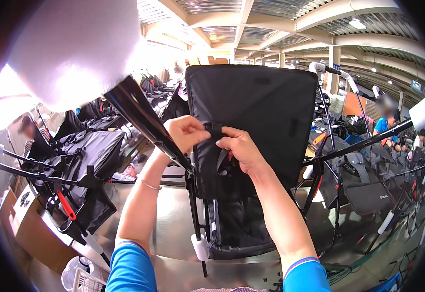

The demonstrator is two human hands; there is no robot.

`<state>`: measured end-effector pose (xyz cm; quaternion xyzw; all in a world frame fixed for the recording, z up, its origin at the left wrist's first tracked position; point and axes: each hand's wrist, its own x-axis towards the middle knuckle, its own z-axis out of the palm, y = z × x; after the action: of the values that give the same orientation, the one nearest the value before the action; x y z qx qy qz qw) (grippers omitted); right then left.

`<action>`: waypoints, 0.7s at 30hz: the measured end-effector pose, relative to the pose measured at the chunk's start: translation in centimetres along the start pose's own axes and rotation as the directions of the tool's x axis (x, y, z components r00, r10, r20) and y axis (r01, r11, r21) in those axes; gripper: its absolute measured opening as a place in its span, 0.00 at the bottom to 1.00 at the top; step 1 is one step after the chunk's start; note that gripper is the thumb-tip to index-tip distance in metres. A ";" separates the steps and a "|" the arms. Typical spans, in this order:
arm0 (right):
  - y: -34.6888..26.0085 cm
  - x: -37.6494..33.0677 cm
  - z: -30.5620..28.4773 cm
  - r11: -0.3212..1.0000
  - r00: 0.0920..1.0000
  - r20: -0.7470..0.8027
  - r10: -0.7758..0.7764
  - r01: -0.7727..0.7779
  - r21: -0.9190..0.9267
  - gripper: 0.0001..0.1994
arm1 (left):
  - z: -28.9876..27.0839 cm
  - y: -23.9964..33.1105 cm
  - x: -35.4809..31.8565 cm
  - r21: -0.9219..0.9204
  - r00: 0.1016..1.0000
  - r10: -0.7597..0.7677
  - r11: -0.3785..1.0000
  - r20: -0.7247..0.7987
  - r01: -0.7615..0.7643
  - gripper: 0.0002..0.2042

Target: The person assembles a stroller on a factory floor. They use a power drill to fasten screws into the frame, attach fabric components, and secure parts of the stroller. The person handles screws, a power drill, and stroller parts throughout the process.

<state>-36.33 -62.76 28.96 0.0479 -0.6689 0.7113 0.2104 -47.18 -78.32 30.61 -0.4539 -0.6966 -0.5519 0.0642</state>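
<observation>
A black padded fabric panel (266, 107) stands upright in front of me, mounted on a black tubular frame (137, 109) that looks like a stroller's. Near the panel's left side is a short black webbing strap (215, 127). My left hand (187, 134) is closed in a pinch at the strap's left edge. From the other side, my right hand (241, 148) pinches the same strap between thumb and forefinger. Below it a loose loop of webbing (222, 163) hangs down, partly hidden by the right hand. Underneath the panel sits a black fabric basket (241, 228).
White foam (76, 53) wraps the tube at upper left, very close. Another folded black frame with a red lever (65, 204) stands at left, beside a cardboard box (39, 233) and a white plastic basket (88, 281). More frames crowd the right, where a person in blue (382, 127) works.
</observation>
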 end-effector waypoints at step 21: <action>-1.6 -6.5 -10.1 -0.275 0.843 0.213 -0.494 0.080 -0.958 0.09 | -6.2 -17.5 -1.8 -0.656 0.686 -0.449 0.753 -0.573 -0.055 0.06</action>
<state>-27.72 -54.40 27.12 -0.0648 -0.8924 -0.1363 0.4252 -61.04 -84.03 19.46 -0.1205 -0.4407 -0.8834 0.1049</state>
